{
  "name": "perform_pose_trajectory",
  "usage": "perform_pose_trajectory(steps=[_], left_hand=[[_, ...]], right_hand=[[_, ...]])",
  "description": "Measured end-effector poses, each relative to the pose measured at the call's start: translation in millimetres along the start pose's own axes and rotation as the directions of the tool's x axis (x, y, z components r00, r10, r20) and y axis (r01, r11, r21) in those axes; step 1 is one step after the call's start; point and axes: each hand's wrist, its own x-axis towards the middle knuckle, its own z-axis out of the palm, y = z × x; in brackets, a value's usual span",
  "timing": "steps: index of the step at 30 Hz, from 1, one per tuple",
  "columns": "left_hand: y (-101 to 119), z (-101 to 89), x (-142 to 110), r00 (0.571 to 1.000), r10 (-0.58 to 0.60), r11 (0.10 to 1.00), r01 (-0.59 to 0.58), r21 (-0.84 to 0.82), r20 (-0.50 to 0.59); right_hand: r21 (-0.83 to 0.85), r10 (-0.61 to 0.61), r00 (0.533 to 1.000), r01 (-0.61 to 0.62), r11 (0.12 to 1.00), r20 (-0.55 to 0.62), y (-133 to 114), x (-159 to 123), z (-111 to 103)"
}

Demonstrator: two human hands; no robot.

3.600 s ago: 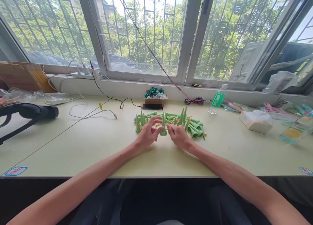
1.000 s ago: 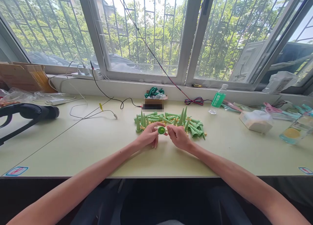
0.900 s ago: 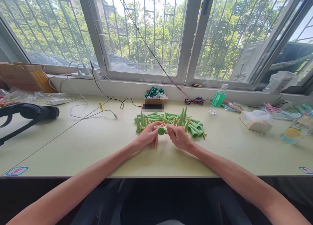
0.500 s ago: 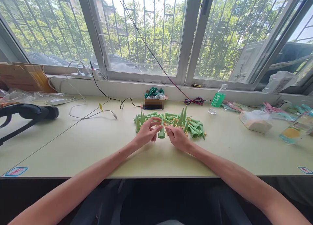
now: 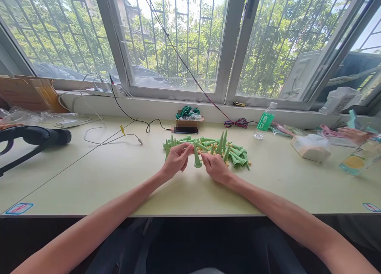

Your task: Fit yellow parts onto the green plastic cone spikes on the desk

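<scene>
A pale green plastic cone with a flanged base point(image 5: 197, 159) is upright between my two hands, its narrow tip at the top. My left hand point(image 5: 176, 159) is closed in a pinch, thumb and forefinger at the cone's tip. To the right of the cone, my right hand point(image 5: 218, 169) is curled up, its fingertips close to the cone; whatever it may hold is hidden. Behind my hands lies a pile of similar green cones point(image 5: 238, 157), some standing and others on their sides, with small yellow-orange pieces point(image 5: 249, 163) scattered among them.
Behind the pile are a dark-screened device point(image 5: 186, 129) and a small open carton point(image 5: 203, 118). A green-labelled bottle point(image 5: 266, 121) and tissue pack point(image 5: 311, 147) stand to the right. Another person's hand point(image 5: 354, 135) is at the far right. A black headset point(image 5: 38, 136) and cable point(image 5: 127, 135) lie left.
My left fingers have moved up from the cone's side to its tip. The cone has tilted more upright. Another person's hand has appeared at the far right, while my right hand stays nearly still.
</scene>
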Motion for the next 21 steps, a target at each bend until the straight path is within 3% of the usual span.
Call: perform_pose_trajectory(steps=[7,13,21], left_hand=[[-4.0,-0.7,0.0,1.000,0.002,1.000,-0.002,-0.024,0.019],[-4.0,1.9,-1.5,0.996,-0.081,0.995,0.078,0.059,0.038],[-1.9,1.8,-3.0,0.964,-0.197,0.969,0.165,0.182,0.178]], right_hand=[[-0.020,0.003,1.000,-0.003,1.000,0.001,0.0,0.6,1.3],[0.021,0.028,0.996,-0.027,0.999,-0.090,3.8,2.4,2.3],[0.064,0.044,0.983,-0.033,0.997,-0.177,4.4,2.6,0.5]])
